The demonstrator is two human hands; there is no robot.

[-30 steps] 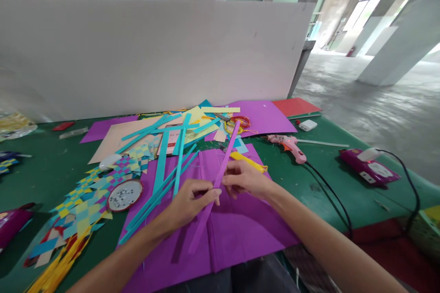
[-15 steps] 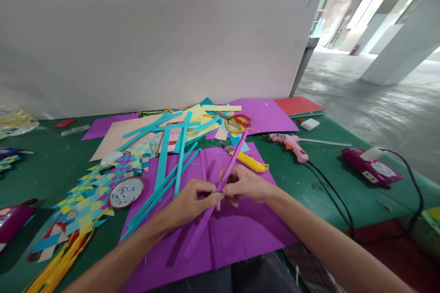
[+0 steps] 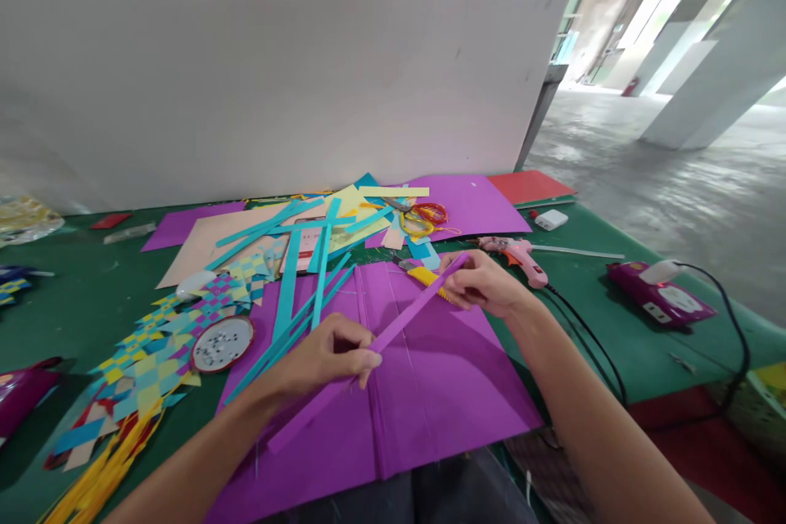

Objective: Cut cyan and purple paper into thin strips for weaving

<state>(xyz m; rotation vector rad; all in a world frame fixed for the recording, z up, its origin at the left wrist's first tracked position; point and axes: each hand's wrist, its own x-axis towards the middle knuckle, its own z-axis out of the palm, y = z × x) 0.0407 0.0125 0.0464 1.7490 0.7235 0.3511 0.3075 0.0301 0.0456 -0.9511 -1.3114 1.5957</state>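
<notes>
A long purple paper strip [image 3: 413, 313] slants across the middle of the view, held above a large purple sheet [image 3: 454, 401]. Near the strip's middle, my left hand [image 3: 337, 352] pinches it between thumb and fingers. My right hand [image 3: 482, 282] is closed on its upper right end. Behind that hand lies a yellow cutter [image 3: 425, 275], partly covered by it. Several teal strips [image 3: 288, 286] rest on the sheet left of centre.
Scissors [image 3: 417, 217], a phone [image 3: 305, 247] and coloured paper lie behind. At left are a dish of small pieces [image 3: 222, 344] and woven paper [image 3: 153, 368]; at right, a pink glue gun [image 3: 519, 256] and a corded purple power block [image 3: 663, 295].
My right hand has moved up and right to the strip's end, away from my left hand. The strip has tilted flatter, and the right hand now covers part of the cutter.
</notes>
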